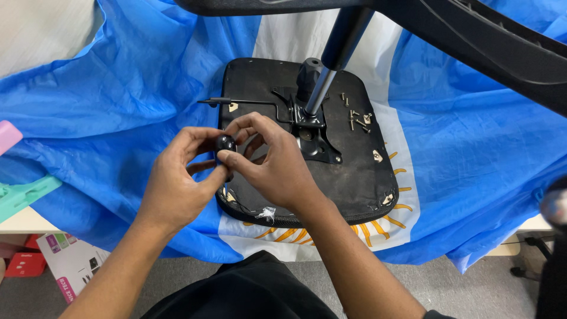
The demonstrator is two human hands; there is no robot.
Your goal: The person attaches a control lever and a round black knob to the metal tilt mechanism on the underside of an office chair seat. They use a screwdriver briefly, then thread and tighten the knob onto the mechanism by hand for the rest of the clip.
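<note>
Head view: left hand (177, 177), right hand (269, 162) both pinching small glossy black round knob (225, 142) above upturned seat base (354, 177).

Two packages noted, both on the floor at lower left, below the counter edge. White box (69, 264): flat, rectangular, lying tilted, white face with small coloured squares in green and purple near one end and pink print along one edge. Red box (23, 264): smaller, just left of the white one, partly cut off by the frame. No signs or screens seen
</note>
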